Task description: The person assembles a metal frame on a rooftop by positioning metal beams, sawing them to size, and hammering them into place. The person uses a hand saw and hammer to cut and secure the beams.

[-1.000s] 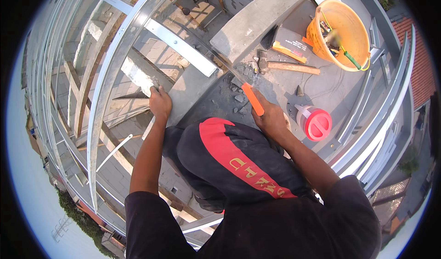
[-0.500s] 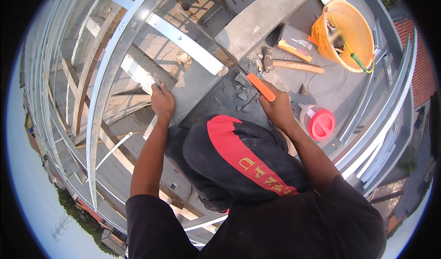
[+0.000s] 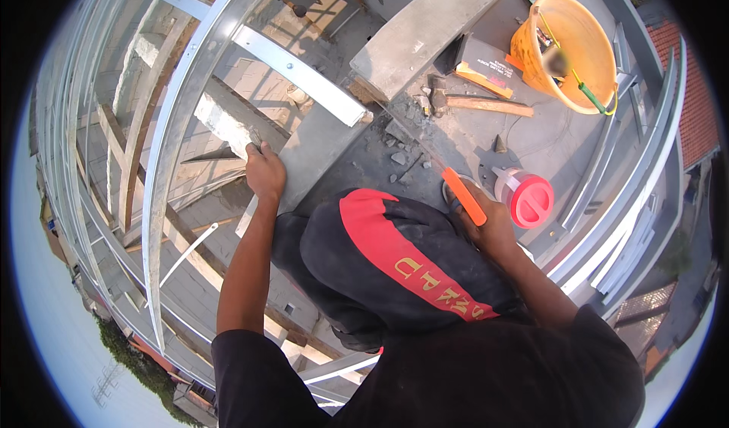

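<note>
1 orange-handled tool (image 3: 464,196), clasped in the right hand (image 3: 491,225), has slid back just left of the jug (image 3: 529,201), seemingly a backstroke; farther left of it, what the left hand (image 3: 266,172) grips I cannot tell.

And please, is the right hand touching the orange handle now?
Touching. The head view shows the right hand gripping the orange handle, with no gap between palm side and handle.

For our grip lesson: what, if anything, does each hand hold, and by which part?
The right hand grips a tool by its orange handle; whether the left hand holds anything can't be told.
</note>
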`<move>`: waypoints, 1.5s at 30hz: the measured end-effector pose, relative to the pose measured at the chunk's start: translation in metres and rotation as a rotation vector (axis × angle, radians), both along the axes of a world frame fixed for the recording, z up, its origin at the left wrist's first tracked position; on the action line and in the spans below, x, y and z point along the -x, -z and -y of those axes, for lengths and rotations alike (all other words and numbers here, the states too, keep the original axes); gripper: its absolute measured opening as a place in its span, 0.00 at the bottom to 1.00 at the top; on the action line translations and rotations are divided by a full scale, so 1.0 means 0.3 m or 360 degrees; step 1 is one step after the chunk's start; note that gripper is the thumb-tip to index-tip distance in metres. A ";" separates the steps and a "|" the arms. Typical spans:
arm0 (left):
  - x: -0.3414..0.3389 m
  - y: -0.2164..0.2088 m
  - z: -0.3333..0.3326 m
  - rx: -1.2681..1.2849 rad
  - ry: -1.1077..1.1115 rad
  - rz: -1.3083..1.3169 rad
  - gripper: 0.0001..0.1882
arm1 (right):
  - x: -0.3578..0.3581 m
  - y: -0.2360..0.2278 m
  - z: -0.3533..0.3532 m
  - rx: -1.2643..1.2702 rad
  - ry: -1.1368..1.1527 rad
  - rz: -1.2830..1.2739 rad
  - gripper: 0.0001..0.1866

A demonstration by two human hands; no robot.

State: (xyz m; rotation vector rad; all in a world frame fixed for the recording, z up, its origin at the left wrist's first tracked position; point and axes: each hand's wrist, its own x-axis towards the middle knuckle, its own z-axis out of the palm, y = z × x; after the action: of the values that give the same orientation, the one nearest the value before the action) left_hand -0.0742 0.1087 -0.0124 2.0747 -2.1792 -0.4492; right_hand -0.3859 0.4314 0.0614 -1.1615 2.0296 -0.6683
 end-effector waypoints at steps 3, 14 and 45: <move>0.020 -0.006 0.001 0.0075 -0.0024 0.0041 0.23 | 0.023 -0.016 -0.015 0.0304 -0.0004 0.0016 0.31; 0.022 -0.013 -0.004 0.0040 -0.0034 0.0027 0.22 | 0.025 0.005 -0.064 0.0382 0.0152 0.0143 0.26; -0.013 0.010 0.000 0.0075 -0.0020 0.0054 0.20 | 0.061 0.140 0.182 0.0125 0.0079 0.0376 0.26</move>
State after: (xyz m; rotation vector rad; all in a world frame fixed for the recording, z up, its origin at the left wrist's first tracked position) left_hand -0.0702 0.1088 -0.0154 2.0855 -2.1718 -0.3604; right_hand -0.4041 0.3767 0.0195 -1.0263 1.8520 -0.8740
